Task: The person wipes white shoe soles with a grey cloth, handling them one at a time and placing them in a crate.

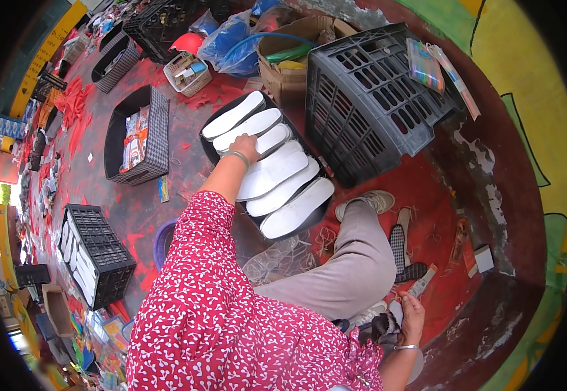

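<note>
Several white shoe soles [274,171] lie side by side across a dark bin [206,148] in front of me. My left hand [244,147] reaches over them, its fingers closed on the end of one sole near the middle of the row. Low on the right, beside my bent leg, is my right hand [412,318], fingers curled in; what they hold is too small to tell. Next to it lies a bunched dark cloth piece [381,328], partly hidden by my sleeve. Black-and-white checked shoe pieces [397,247] rest on the floor beyond my knee.
A large grey crate [362,91] stands tilted at the right, with packets [425,65] on it. Behind are a cardboard box [283,65] and blue bags [228,42]. To the left sit a checked basket [150,159] and a black crate [111,254] of white soles.
</note>
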The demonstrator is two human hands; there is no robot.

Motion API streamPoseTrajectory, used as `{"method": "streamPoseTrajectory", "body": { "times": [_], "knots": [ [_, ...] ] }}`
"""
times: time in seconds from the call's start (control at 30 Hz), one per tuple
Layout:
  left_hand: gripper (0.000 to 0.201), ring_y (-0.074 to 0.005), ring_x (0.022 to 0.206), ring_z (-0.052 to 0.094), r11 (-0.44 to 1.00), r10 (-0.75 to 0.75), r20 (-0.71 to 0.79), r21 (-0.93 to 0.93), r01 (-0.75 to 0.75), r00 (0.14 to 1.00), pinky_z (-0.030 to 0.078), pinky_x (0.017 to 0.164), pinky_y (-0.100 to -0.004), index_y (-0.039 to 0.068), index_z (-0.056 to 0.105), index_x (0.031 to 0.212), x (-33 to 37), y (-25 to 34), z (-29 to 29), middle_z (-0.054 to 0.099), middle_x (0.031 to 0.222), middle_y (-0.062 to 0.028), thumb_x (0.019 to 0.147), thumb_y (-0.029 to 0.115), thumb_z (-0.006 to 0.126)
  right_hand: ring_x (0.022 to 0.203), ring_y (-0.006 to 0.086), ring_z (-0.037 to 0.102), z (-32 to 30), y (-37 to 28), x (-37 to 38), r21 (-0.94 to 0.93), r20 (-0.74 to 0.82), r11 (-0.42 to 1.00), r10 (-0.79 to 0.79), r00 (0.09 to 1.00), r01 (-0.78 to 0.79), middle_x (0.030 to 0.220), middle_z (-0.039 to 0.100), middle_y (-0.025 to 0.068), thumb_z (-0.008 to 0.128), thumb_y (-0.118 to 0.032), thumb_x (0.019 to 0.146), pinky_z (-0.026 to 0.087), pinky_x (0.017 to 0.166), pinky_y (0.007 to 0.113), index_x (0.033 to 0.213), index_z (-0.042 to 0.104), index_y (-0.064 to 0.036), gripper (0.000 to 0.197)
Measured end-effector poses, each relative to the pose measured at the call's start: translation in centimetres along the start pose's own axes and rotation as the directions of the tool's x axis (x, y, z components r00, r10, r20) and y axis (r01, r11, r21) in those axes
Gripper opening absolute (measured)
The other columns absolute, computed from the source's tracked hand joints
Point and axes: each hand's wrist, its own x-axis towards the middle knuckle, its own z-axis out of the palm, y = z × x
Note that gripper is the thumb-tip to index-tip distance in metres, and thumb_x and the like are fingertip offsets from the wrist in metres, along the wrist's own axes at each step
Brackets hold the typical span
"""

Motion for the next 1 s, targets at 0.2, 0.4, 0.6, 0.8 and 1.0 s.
{"method": "streamPoseTrajectory", "body": {
  "times": [0.2,0.4,0.6,0.8,1.0],
  "knots": [
    [0.035,-0.034,0.1,0.055,0.911,0.015,-0.376,-0.378,-0.168,0.926,0.043,0.088,-0.0396,0.005,0.062,0.104,2.3,-4.5,0.8,0.059,0.104,-0.0196,0.079,0.029,0.06,0.061,0.0107,0.06,-1.3,1.5,1.0,-0.006,-0.013,0.998,-0.063,0.998,0.063,0.077,0.064,0.0043,0.054,-0.014,0.091,0.048,0.054,0.022,0.101,0.061,0.0008,0.02],
    [0.027,-0.0328,0.085,0.061,0.761,-0.417,-0.405,-0.646,0.068,0.814,0.047,0.075,-0.039,0.005,0.068,0.081,-3.4,-11.6,-3.2,0.065,0.088,-0.0169,0.082,0.028,0.053,0.069,0.0095,0.059,-0.5,-0.4,-0.8,0.039,0.01,0.999,-0.034,0.999,0.034,0.084,0.065,0.0048,0.054,-0.012,0.091,0.049,0.062,0.022,0.103,0.062,0.0005,0.019],
    [0.033,-0.0274,0.1,0.058,0.839,-0.207,-0.218,-0.542,0.058,0.954,0.046,0.085,-0.0377,0.004,0.06,0.108,-7.2,-12.5,2.3,0.061,0.11,-0.0121,0.076,0.012,0.06,0.065,0.0092,0.058,-1.1,0.6,-0.7,0.047,0.052,0.996,-0.076,0.996,0.074,0.079,0.064,0.0035,0.057,-0.013,0.089,0.048,0.058,0.021,0.103,0.062,-0.0006,0.019],
    [0.05,-0.026,0.131,0.03,0.909,0.292,-0.03,0.318,-0.268,0.956,0.025,0.109,-0.0333,0.01,0.04,0.133,-7.9,-7.9,4.4,0.034,0.142,-0.0082,0.083,0.005,0.04,0.064,0.0097,0.06,-1.2,0.3,-1.8,0.011,0.015,0.997,-0.071,0.997,0.071,0.081,0.064,0.0029,0.054,-0.013,0.091,0.049,0.058,0.021,0.103,0.061,0.0009,0.02],
    [0.04,-0.0284,0.122,0.041,0.96,0.255,-0.146,0.155,-0.233,0.956,0.034,0.102,-0.0358,0.007,0.049,0.123,-6.9,-7.0,4.6,0.049,0.127,-0.0126,0.084,0.011,0.044,0.062,0.0084,0.057,-0.4,-0.6,-2.2,0.032,-0.009,0.997,-0.069,0.998,0.069,0.075,0.062,0.0024,0.054,-0.013,0.091,0.046,0.055,0.021,0.104,0.061,0.0003,0.02]
  ]
}}
